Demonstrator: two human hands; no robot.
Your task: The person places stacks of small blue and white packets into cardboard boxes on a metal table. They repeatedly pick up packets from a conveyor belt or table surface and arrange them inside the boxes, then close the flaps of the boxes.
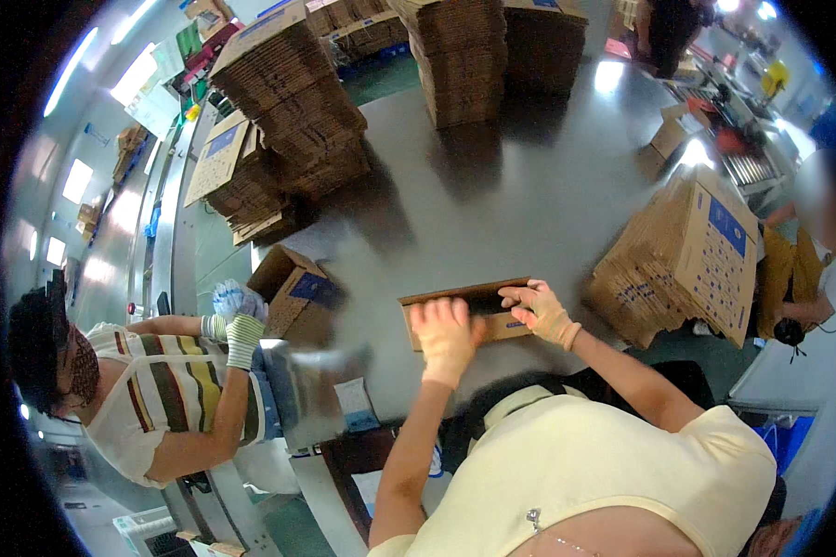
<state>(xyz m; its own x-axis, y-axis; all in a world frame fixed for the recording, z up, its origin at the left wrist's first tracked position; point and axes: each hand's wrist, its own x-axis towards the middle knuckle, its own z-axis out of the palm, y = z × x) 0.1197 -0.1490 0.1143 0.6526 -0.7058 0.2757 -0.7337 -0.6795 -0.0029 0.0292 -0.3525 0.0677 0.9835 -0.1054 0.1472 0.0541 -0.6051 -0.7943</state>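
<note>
In front of me on the metal table lies a long, narrow brown cardboard box (508, 327), its dark inside showing between its long edges. My left hand (447, 339) rests over the box's left part, fingers stretched out across it and thumb apart; it hides that end. At the right end, my right hand (545, 317) has bent fingers over the edge and its thumb at the near side, closed on the cardboard. Pale, thin coverings appear on both hands, with the fingertips bare.
Tall stacks of flat cardboard (293, 97) stand at the far side of the metal table (409, 218). A leaning stack (683, 255) is at right. At left, a person in striped gloves (237, 316) works beside an open box (297, 292). Another person (822, 278) is at far right.
</note>
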